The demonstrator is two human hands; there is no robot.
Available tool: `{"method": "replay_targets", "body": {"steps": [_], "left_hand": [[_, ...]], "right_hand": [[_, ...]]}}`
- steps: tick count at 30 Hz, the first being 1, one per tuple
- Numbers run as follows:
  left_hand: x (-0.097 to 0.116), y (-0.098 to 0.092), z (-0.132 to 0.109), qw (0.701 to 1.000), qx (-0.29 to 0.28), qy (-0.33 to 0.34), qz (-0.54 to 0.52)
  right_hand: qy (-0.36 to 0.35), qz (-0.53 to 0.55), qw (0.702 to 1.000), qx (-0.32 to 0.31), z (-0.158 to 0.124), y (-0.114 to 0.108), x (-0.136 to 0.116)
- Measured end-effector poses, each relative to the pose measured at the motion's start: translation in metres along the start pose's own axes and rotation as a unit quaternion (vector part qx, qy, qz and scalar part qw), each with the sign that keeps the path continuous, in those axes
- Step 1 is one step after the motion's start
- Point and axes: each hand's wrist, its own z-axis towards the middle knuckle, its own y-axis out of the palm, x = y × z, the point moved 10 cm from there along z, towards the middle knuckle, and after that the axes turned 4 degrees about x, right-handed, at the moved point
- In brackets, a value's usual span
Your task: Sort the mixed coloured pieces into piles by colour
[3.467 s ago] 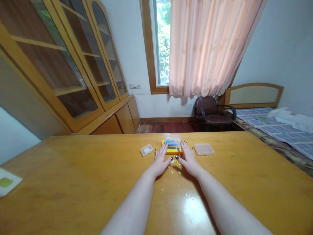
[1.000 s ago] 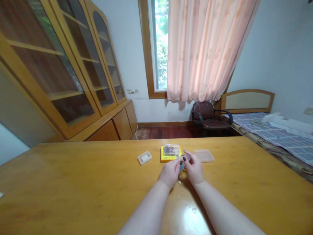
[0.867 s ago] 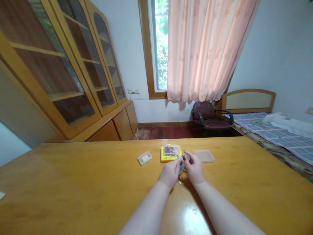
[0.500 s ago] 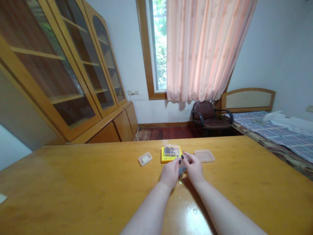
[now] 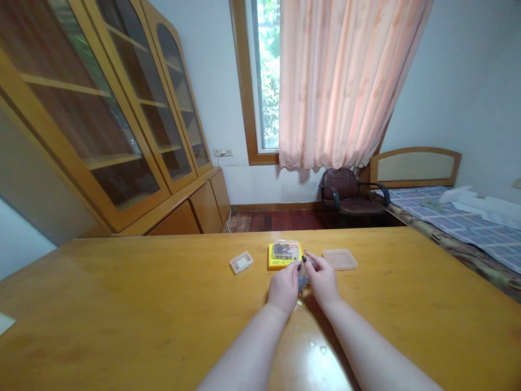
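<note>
My left hand (image 5: 283, 286) and my right hand (image 5: 323, 279) are close together over the wooden table (image 5: 122, 304), fingers pinched. Between them they hold a small bluish object (image 5: 302, 281), too small to name. Just beyond the hands lies a yellow box (image 5: 284, 255) with a dark picture and a clear cover. A few tiny pieces (image 5: 300, 304) lie on the table under my hands.
A small clear box (image 5: 241, 262) sits left of the yellow box, and a flat clear lid (image 5: 340, 259) lies to its right. A paper corner (image 5: 5, 322) shows at the table's left edge. Beyond the table stand a glass-door cabinet (image 5: 101, 119), an armchair (image 5: 345, 195) and a bed (image 5: 468, 228).
Since 3.5 s ago my hands lifted off the table from flat beside the yellow box and closed together on the small bluish object. Over the last second they barely moved.
</note>
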Motion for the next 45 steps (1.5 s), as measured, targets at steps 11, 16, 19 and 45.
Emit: {"method": "replay_targets", "body": {"steps": [11,16,19,45], "left_hand": [[0.005,-0.002,0.003,0.999,-0.027,0.041,-0.011],[0.006,-0.003,0.003,0.997,-0.02,0.058,0.047],[0.009,-0.004,0.0,0.996,-0.017,0.07,0.053],[0.0,-0.027,0.003,0.987,0.097,0.064,-0.115]], "right_hand": [[-0.01,-0.002,0.999,-0.042,0.003,0.008,0.009],[-0.055,-0.01,0.996,-0.075,0.003,0.013,0.001],[-0.093,-0.028,0.992,-0.086,0.0,0.012,-0.009],[-0.236,0.026,0.961,-0.138,-0.019,0.011,-0.056]]}}
